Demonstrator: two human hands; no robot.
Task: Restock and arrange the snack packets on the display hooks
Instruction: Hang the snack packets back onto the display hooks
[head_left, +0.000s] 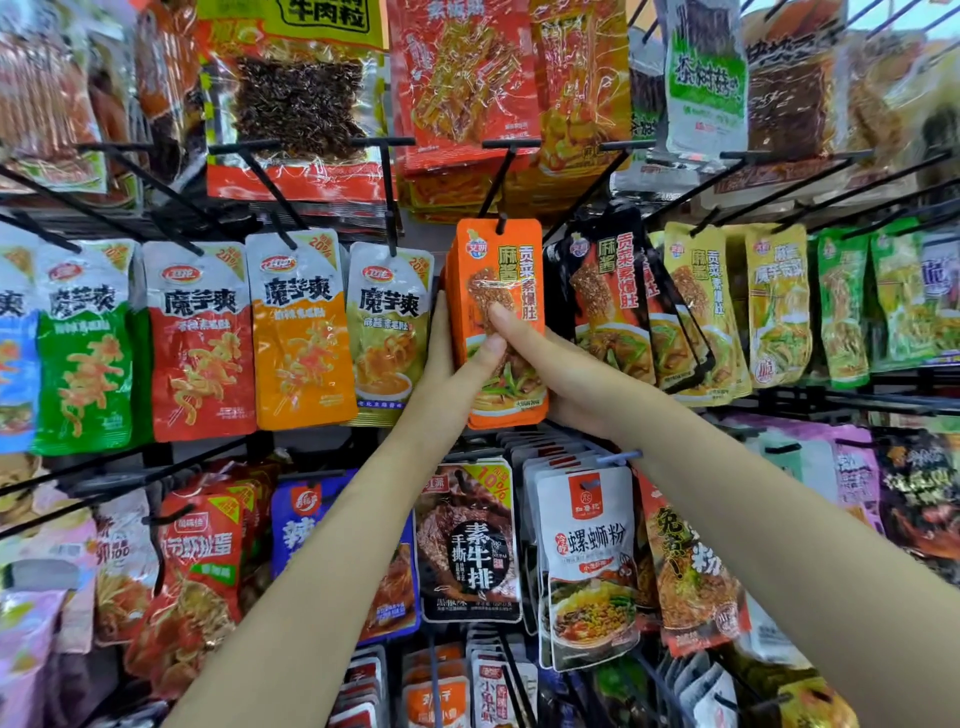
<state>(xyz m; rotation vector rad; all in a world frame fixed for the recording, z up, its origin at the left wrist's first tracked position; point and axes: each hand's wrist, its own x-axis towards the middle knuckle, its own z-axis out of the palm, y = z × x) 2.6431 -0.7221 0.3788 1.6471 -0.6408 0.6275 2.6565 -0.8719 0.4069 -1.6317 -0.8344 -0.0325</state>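
Holding orange pack (496, 322) on hook (501, 182) | left hand (457, 364) and right hand (550, 364) both grip it | label: 麻酱

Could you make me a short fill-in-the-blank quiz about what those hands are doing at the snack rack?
1. Both hands hold a stack of ____ packets.
2. The stack hangs on a black ____.
3. The left hand has its ____ on the front.
4. Just right of it hang ____ packets.
Answers: orange; hook; thumb; black

Black wire rack (831, 401) (grey backing (418, 229))
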